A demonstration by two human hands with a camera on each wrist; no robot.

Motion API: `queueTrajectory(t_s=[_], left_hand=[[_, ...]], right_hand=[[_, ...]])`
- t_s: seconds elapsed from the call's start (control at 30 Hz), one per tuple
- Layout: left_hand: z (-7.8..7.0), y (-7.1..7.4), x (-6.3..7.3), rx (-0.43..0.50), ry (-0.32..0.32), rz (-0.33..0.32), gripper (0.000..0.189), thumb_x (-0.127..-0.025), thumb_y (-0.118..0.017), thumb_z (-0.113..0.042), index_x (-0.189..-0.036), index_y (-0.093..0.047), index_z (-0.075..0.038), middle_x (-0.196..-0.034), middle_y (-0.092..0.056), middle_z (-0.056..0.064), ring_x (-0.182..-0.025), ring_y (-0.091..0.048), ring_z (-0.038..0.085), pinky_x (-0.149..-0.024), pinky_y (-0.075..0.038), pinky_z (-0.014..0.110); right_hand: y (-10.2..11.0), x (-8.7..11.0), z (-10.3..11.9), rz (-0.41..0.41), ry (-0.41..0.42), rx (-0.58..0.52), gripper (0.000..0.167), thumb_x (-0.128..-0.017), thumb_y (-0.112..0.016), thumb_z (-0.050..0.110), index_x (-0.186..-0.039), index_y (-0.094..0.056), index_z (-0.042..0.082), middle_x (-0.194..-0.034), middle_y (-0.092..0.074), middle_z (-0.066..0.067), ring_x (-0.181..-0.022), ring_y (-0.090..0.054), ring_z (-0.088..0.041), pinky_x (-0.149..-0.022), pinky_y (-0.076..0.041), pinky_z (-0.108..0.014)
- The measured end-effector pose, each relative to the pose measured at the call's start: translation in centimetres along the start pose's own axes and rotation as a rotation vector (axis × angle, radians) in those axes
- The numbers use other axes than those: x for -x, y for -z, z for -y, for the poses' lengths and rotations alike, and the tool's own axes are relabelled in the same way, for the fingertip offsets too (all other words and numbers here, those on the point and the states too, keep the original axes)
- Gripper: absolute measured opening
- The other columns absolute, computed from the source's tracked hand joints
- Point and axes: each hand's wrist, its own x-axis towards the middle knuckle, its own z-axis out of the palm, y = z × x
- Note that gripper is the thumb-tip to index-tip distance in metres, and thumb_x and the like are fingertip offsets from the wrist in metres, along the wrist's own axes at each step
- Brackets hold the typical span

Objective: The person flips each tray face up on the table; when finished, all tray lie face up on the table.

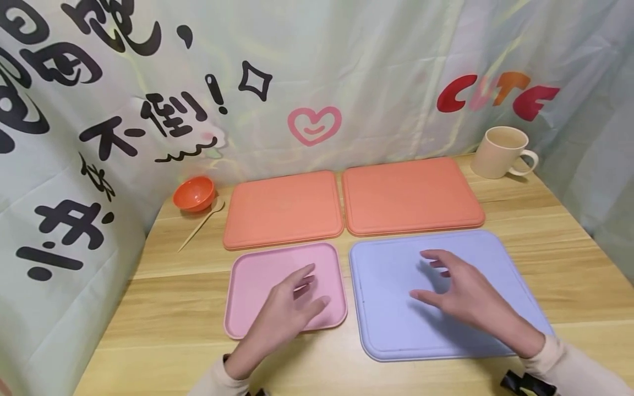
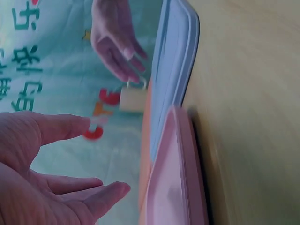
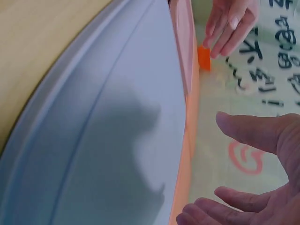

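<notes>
My left hand hovers over the pink tray, thumb and fingers apart with nothing between them. Over the blue board, my right hand is raised in the same loose way and holds nothing; its shadow falls on the blue surface. Both wrist views show a gap between each hand and what lies below. In the left wrist view the pink tray has a raised rim, and the blue board lies beyond it.
Two orange boards lie side by side at the back. An orange bowl and a wooden spoon are at the back left. A beige mug stands at the back right. A printed curtain hangs behind the table.
</notes>
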Motion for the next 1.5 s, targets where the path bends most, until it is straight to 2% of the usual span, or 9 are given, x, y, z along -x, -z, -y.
queueTrajectory(t_s=[0.3, 0.4, 0.53, 0.63, 0.77, 1.0, 1.2, 1.37, 1.5], left_hand=[[-1.5, -3.9, -2.4, 0.067, 0.028, 0.173, 0.072, -0.09, -0.077, -0.027, -0.148, -0.046, 0.003, -0.141, -0.055, 0.024, -0.13, -0.054, 0.034, -0.109, -0.044, 0.041], [-1.7, -4.9, -3.2, 0.1, 0.039, 0.21, 0.068, -0.09, -0.077, -0.026, -0.147, -0.048, -0.002, -0.135, -0.057, 0.021, -0.122, -0.057, 0.031, -0.107, -0.045, 0.041], [-2.3, -6.1, -4.0, 0.178, 0.129, 0.226, 0.078, -0.089, -0.078, -0.025, -0.153, -0.04, -0.003, -0.149, -0.046, 0.019, -0.136, -0.045, 0.03, -0.115, -0.035, 0.046], [-2.7, -6.9, -4.5, 0.235, 0.237, 0.214, 0.094, -0.086, -0.08, -0.028, -0.158, -0.026, 0.0, -0.163, -0.026, 0.018, -0.15, -0.023, 0.03, -0.121, -0.02, 0.05], [-3.1, -7.6, -5.0, 0.317, 0.33, 0.191, 0.102, -0.083, -0.083, -0.027, -0.16, -0.02, -0.001, -0.164, -0.022, 0.02, -0.148, -0.026, 0.031, -0.12, -0.023, 0.05], [-3.7, -7.8, -6.0, 0.625, 0.396, 0.086, 0.096, -0.084, -0.079, -0.008, -0.156, -0.019, 0.007, -0.16, -0.026, 0.026, -0.149, -0.026, 0.036, -0.121, -0.021, 0.05], [-4.0, -7.4, -6.3, 0.664, 0.455, -0.017, 0.088, -0.081, -0.082, -0.01, -0.153, -0.033, 0.003, -0.156, -0.036, 0.022, -0.146, -0.032, 0.036, -0.121, -0.023, 0.05], [-3.8, -7.1, -6.5, 0.783, 0.448, -0.054, 0.079, -0.082, -0.08, -0.004, -0.149, -0.038, 0.002, -0.146, -0.045, 0.024, -0.133, -0.048, 0.033, -0.114, -0.037, 0.046], [-3.9, -6.8, -6.7, 0.892, 0.471, -0.075, 0.075, -0.082, -0.077, 0.001, -0.147, -0.039, 0.0, -0.142, -0.044, 0.021, -0.126, -0.05, 0.031, -0.111, -0.04, 0.044]], right_hand=[[3.3, 0.6, -4.1, 0.006, -0.144, 0.092, 0.085, -0.078, -0.089, 0.033, -0.138, -0.048, -0.012, -0.135, -0.049, -0.038, -0.115, -0.05, -0.056, -0.087, -0.045, -0.066], [4.3, 0.8, -5.4, 0.029, -0.2, 0.117, 0.091, -0.079, -0.087, 0.035, -0.14, -0.042, -0.015, -0.137, -0.042, -0.043, -0.122, -0.043, -0.059, -0.09, -0.04, -0.07], [5.2, 0.8, -7.3, 0.082, -0.273, 0.146, 0.1, -0.082, -0.084, 0.039, -0.142, -0.032, -0.021, -0.138, -0.034, -0.049, -0.125, -0.036, -0.064, -0.094, -0.036, -0.072], [5.6, 0.6, -8.4, 0.137, -0.331, 0.13, 0.108, -0.084, -0.082, 0.043, -0.143, -0.023, -0.026, -0.14, -0.027, -0.052, -0.128, -0.029, -0.067, -0.099, -0.031, -0.074], [6.0, 0.3, -9.6, 0.175, -0.405, 0.014, 0.115, -0.087, -0.078, 0.047, -0.147, -0.011, -0.026, -0.146, -0.017, -0.051, -0.134, -0.019, -0.067, -0.104, -0.026, -0.075], [6.4, 0.0, -10.2, 0.161, -0.499, -0.14, 0.111, -0.092, -0.073, 0.046, -0.148, -0.008, -0.025, -0.147, -0.018, -0.05, -0.133, -0.026, -0.063, -0.101, -0.034, -0.071], [6.7, 0.0, -9.9, 0.103, -0.547, -0.251, 0.105, -0.095, -0.07, 0.041, -0.15, -0.007, -0.022, -0.15, -0.017, -0.047, -0.136, -0.024, -0.06, -0.106, -0.029, -0.071], [6.9, 0.0, -9.6, 0.067, -0.601, -0.352, 0.103, -0.096, -0.069, 0.039, -0.153, -0.005, -0.018, -0.155, -0.012, -0.044, -0.14, -0.019, -0.058, -0.112, -0.022, -0.068], [7.1, 0.0, -9.4, 0.02, -0.619, -0.382, 0.1, -0.096, -0.069, 0.039, -0.155, -0.008, -0.014, -0.157, -0.014, -0.039, -0.138, -0.023, -0.05, -0.115, -0.033, -0.039]])
